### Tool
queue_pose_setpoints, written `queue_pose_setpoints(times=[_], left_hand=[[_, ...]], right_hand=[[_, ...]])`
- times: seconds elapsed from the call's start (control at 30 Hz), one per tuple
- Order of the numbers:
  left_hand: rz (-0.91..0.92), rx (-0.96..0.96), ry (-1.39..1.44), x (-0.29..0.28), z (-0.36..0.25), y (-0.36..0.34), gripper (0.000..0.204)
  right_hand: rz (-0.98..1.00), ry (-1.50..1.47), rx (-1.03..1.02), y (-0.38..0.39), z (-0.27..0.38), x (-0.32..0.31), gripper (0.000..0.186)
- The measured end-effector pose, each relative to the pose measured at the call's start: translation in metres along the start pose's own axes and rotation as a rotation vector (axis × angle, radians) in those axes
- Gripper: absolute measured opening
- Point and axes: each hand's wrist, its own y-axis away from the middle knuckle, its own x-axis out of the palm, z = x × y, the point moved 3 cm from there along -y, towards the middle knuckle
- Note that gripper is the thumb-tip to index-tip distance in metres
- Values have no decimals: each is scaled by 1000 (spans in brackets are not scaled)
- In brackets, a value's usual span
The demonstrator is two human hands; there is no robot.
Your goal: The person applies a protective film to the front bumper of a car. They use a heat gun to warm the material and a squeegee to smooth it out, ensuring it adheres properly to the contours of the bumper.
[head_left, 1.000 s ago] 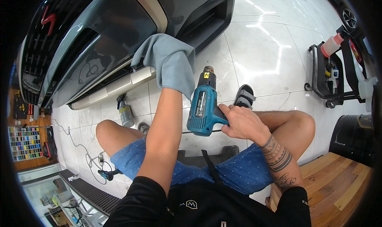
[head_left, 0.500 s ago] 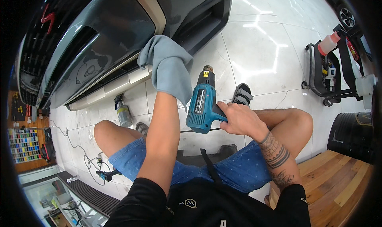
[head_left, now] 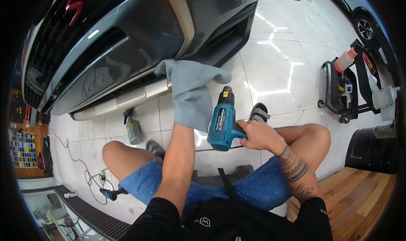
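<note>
Cloth (head_left: 192, 99), soft and grey-blue, shows in the head view draped over the left hand, against the lower edge of the car's dark bumper (head_left: 144, 42). The cloth covers the hand entirely, so I cannot tell whether its fingers are spread or pressed together; only the left forearm (head_left: 179, 156) comes out below. The right hand (head_left: 260, 135) has its fingers wrapped around the handle of a teal heat gun (head_left: 221, 127), whose nozzle points away from the person. The gun's body is just beside the cloth's right edge. A spray bottle (head_left: 134, 131) stands on the tiled floor (head_left: 275, 50) below the bumper. To the right are a black cart (head_left: 352, 111) with a pink bottle (head_left: 344, 61), and a wooden bench (head_left: 359, 194).
</note>
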Motion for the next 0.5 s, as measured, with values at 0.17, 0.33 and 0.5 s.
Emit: queue_pose_setpoints(times=[0.17,0.33,0.5], left_hand=[[-78,-57,65,-19,26,20,41],[-204,-125,195,-40,20,52,42],[-216,-106,292,-55,21,72,43]], right_hand=[[11,6,13,-9,5,5,49],[44,7,33,-14,-3,9,44],[38,47,-49,-10,2,8,45]])
